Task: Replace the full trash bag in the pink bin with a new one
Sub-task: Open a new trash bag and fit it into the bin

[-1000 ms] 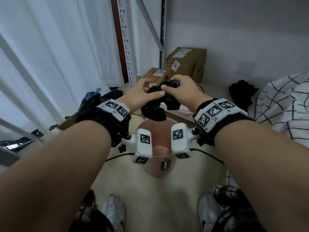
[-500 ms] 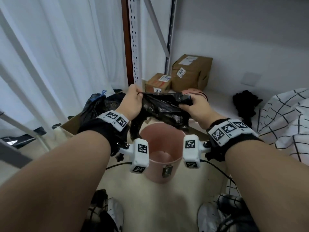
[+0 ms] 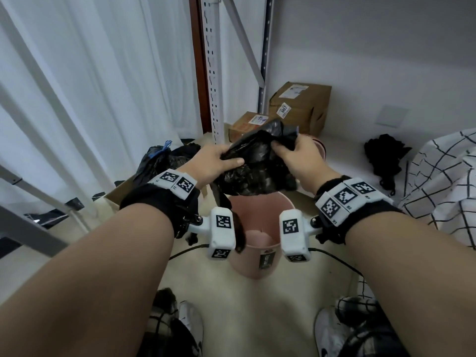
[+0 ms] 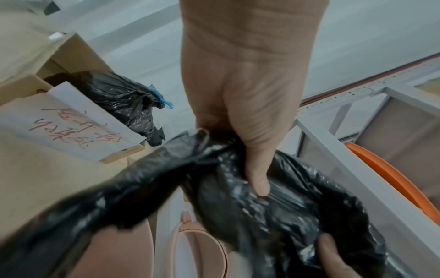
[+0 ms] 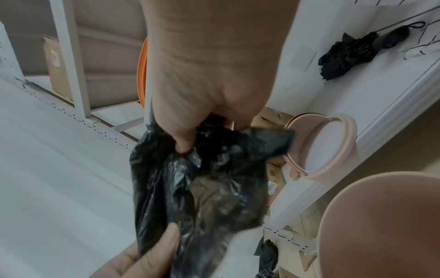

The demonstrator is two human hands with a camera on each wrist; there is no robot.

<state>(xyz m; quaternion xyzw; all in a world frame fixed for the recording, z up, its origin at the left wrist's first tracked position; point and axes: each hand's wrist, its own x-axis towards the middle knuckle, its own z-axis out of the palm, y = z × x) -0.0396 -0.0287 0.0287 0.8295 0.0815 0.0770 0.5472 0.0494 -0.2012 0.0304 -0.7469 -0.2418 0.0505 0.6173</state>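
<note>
A new black trash bag [image 3: 257, 163] hangs crumpled above the pink bin [image 3: 260, 269], which stands on the floor with no bag inside. My left hand [image 3: 219, 163] grips the bag's left edge, thumb on top [image 4: 259, 180]. My right hand [image 3: 296, 153] pinches its upper right corner [image 5: 238, 148]. The bag [image 4: 262, 206] sags between both hands and a strip trails down toward the bin's rim. A tied full black bag [image 3: 159, 161] with a blue tie sits in a cardboard box at the left [image 4: 123, 99].
The pink bin lid [image 3: 320, 148] lies behind the bag near the wall [image 5: 321, 148]. Cardboard boxes [image 3: 298, 106] stand by the white metal shelf post [image 3: 212, 73]. White curtains hang at left, a black umbrella [image 3: 386, 153] and checked fabric [image 3: 443, 181] lie at right.
Both hands have pulled the balled-up black bag apart and spread it wider. It now hangs lower over the bin, with the right hand raised at its corner.
</note>
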